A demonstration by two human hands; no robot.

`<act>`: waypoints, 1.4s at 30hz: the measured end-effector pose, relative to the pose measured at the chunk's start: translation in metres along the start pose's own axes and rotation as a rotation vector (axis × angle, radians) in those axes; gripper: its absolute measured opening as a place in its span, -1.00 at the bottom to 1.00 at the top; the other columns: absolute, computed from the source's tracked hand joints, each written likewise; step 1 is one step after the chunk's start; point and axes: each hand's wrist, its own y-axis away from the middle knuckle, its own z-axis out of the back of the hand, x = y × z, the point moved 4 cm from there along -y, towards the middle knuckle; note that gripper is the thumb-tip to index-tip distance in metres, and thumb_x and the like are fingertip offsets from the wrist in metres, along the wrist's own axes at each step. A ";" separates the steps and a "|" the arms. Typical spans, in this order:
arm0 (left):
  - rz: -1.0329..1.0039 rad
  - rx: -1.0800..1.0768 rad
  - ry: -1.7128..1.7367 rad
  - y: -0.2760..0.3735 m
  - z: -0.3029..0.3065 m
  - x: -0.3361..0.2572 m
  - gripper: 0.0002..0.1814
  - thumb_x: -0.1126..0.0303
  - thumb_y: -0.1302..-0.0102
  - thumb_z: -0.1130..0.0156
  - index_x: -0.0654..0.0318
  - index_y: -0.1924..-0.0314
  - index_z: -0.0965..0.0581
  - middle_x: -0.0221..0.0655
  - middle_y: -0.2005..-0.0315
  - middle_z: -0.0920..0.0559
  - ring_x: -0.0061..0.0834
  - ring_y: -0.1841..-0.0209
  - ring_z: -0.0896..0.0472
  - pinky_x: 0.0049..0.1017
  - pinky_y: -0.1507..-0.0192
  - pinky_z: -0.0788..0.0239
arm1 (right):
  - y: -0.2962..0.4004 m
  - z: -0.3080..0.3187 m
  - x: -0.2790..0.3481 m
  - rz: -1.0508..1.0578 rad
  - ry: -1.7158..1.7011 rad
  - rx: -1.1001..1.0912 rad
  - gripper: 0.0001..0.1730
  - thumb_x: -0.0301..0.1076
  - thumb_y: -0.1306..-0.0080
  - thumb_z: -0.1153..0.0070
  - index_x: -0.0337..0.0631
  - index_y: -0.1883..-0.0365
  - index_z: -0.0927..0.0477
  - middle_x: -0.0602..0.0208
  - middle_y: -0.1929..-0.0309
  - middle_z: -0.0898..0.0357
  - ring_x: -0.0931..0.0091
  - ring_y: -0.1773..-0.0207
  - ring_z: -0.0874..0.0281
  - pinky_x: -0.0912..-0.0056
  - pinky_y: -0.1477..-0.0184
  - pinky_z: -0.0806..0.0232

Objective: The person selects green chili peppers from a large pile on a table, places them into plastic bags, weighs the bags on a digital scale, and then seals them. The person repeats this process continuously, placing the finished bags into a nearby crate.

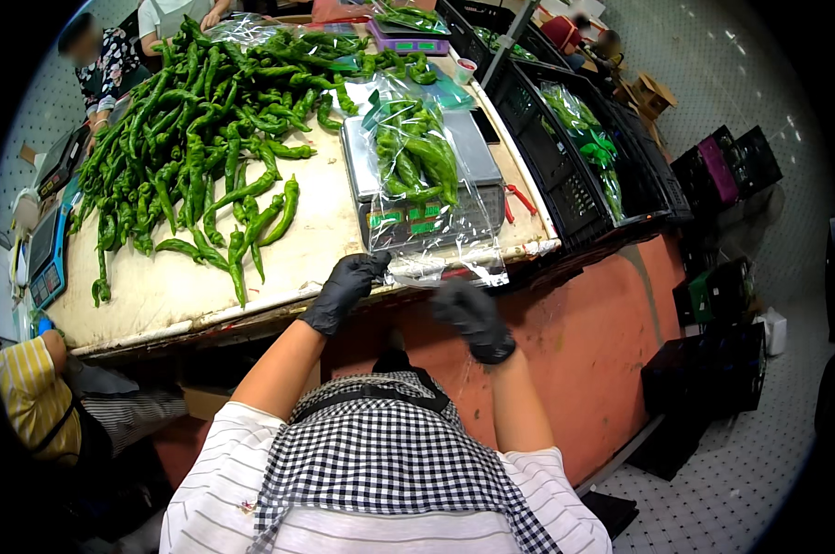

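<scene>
A clear plastic bag of green peppers lies on a digital scale, and its empty end hangs over the table's front edge. My left hand, in a black glove, is closed on the bag's near edge at the left corner. Also black-gloved, my right hand is blurred just below that edge; its fingers look curled, and whether they hold the film cannot be told. A large heap of loose green peppers covers the table's left and back parts.
Black crates with bagged peppers stand along the table's right side. Red-handled snips and a dark phone lie beside the scale. A purple scale and a small cup are farther back. Co-workers stand at the left and back.
</scene>
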 end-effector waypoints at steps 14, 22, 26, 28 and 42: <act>-0.163 0.079 -0.149 0.011 -0.022 -0.020 -0.65 0.18 -0.34 -0.15 0.32 0.44 -0.62 -0.54 0.59 -0.58 -0.77 0.49 -0.43 -0.63 0.43 -0.28 | -0.033 -0.045 0.018 0.430 1.287 -0.168 -0.81 -0.26 -0.09 -0.20 -0.05 0.31 -0.59 0.31 0.54 -0.37 0.31 0.40 -0.35 0.20 0.34 -0.26; -0.016 0.059 -0.052 0.011 -0.021 -0.022 -0.73 0.23 -0.32 -0.18 0.30 0.39 -0.59 -0.52 0.54 -0.58 -0.73 0.45 -0.46 -0.64 0.36 -0.31 | -0.010 0.000 -0.024 0.010 -0.203 -0.037 -0.89 -0.38 -0.29 -0.07 -0.20 0.30 -0.43 0.51 0.34 -0.36 0.55 0.20 -0.36 0.43 0.11 -0.28; -0.059 0.114 -0.086 0.016 -0.003 -0.010 -0.77 0.26 -0.33 -0.17 0.30 0.35 -0.56 -0.55 0.53 -0.53 -0.74 0.44 -0.41 -0.64 0.35 -0.30 | 0.093 0.126 -0.037 0.391 -1.235 -0.559 -0.88 -0.47 -0.36 0.16 -0.21 0.18 -0.42 0.37 0.43 -0.35 0.58 0.39 -0.30 0.43 0.22 -0.32; -0.045 0.125 -0.105 0.020 0.006 0.000 -0.78 0.26 -0.35 -0.15 0.27 0.34 -0.56 -0.60 0.53 -0.49 -0.75 0.44 -0.38 -0.66 0.37 -0.27 | 0.200 0.213 -0.085 0.398 -1.103 -1.135 -0.70 -0.37 -0.43 0.27 -0.20 -0.08 -0.34 0.31 0.14 -0.38 0.49 0.13 -0.33 0.38 0.09 -0.33; -1.116 0.096 -1.448 0.001 -0.012 -0.061 -0.50 0.28 -0.01 -0.29 -0.24 -0.04 -0.54 -0.29 -0.12 -0.46 -0.14 -0.25 -0.31 -0.02 -0.26 -0.07 | -0.020 0.107 -0.016 0.300 1.222 -0.353 -0.31 -0.61 -0.02 -0.14 -0.06 -0.19 -0.41 0.04 -0.23 -0.30 0.16 -0.26 -0.27 0.25 -0.24 -0.20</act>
